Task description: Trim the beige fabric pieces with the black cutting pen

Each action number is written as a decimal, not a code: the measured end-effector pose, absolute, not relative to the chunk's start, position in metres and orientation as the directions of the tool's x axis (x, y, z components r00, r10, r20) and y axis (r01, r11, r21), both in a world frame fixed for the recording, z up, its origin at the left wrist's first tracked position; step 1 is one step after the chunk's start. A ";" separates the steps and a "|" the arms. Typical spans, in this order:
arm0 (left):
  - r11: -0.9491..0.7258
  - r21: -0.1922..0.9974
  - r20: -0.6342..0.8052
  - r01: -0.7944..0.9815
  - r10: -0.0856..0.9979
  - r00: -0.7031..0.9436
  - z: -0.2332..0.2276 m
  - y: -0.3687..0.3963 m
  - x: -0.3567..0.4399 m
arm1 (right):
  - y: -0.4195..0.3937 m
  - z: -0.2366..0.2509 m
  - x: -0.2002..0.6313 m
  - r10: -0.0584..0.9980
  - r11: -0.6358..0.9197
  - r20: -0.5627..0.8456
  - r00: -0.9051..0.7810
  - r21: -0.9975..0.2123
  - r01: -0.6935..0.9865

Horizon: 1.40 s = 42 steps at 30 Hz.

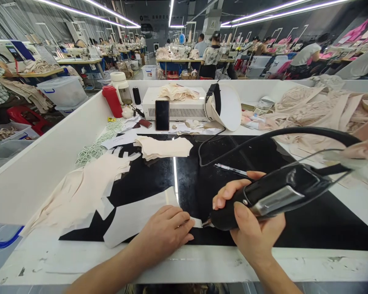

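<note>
My right hand (251, 224) is wrapped round a black corded hand tool (272, 194) with a thin metal tip. The tip touches the right end of a pale fabric piece (135, 216) on the black work mat (309, 228). My left hand (168, 224) lies palm down on that piece with its fingers laid out, pressing it near the tip. What is under the fingers is hidden. Further back on the mat are a stack of cream fabric pieces (164, 147) and a pen (231, 169). A spread of cut pale pieces (86, 188) lies to the left.
A black cable (294, 131) arcs over the mat's right side. At the back stand a white vented box (180, 104), a phone (162, 115), a white visor (228, 108) and a red cup (112, 101). Heaped fabric (328, 110) lies right. A low white wall (49, 163) borders the table.
</note>
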State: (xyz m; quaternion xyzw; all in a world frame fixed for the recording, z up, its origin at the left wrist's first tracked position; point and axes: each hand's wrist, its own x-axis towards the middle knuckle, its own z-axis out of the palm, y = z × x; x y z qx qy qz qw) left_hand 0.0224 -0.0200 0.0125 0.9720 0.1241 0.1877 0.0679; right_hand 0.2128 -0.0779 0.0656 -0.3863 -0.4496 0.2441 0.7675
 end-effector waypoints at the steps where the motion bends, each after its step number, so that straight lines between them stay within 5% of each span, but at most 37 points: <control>1: -0.960 0.185 0.352 0.211 0.265 0.897 0.013 -0.019 0.022 | -0.078 0.065 0.213 0.719 0.585 0.506 0.476 -0.811 -0.022; 42: -0.946 0.274 0.401 0.176 0.278 0.873 0.002 -0.015 0.017 | -0.055 0.072 0.201 0.708 0.599 0.503 0.496 -0.799 -0.045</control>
